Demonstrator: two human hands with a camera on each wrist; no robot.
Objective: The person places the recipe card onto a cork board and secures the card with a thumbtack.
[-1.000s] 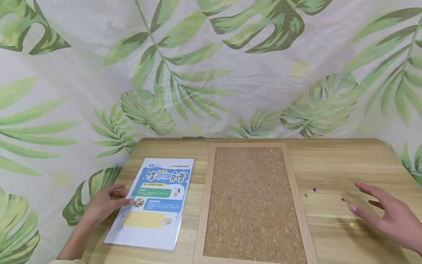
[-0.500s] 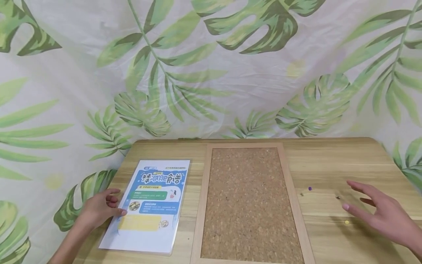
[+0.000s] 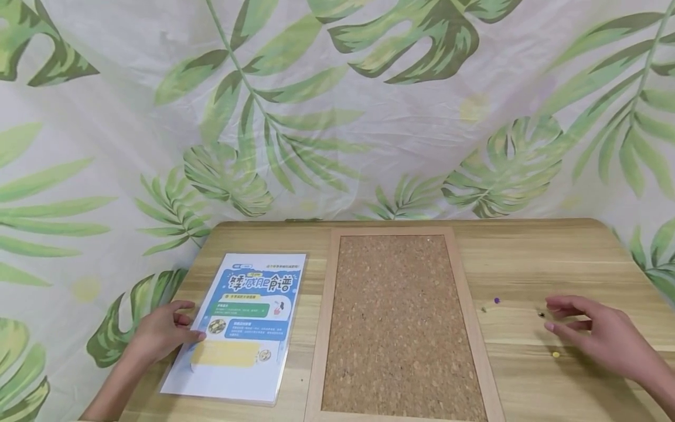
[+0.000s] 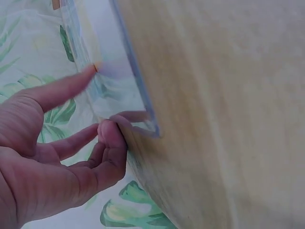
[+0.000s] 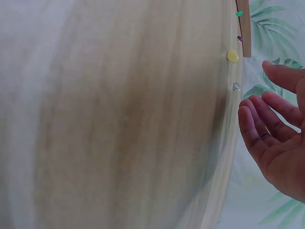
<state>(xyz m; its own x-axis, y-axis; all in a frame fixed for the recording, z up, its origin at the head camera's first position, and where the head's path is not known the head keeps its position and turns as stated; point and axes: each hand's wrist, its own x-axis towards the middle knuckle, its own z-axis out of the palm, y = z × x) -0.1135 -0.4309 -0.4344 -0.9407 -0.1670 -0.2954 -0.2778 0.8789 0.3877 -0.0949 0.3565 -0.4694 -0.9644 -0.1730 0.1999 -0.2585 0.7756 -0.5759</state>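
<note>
A laminated printed sheet (image 3: 232, 378) with a blue design and Chinese lettering lies flat on the table's left side. My left hand (image 3: 158, 334) rests at its left edge, thumb on the sheet's face and the other fingers loosely bent beside the table edge, as the left wrist view shows. On the right, my right hand (image 3: 606, 337) hovers with thumb and fingers apart, holding nothing. Nearest its fingertips is a clear or silvery pushpin (image 3: 541, 315). A yellow pushpin (image 3: 556, 354), a purple pushpin (image 3: 497, 300) and a green pushpin (image 3: 483, 309) lie around it.
A wood-framed cork board (image 3: 395, 322) lies between the hands on the wooden table (image 3: 527, 246). Behind the table hangs a leaf-patterned cloth (image 3: 316, 117), which also runs down the left side.
My right thumb and fingers have drawn closer together and come nearer the silvery pushpin. My left thumb has slid slightly toward me along the sheet's edge. The head view has shifted a little.
</note>
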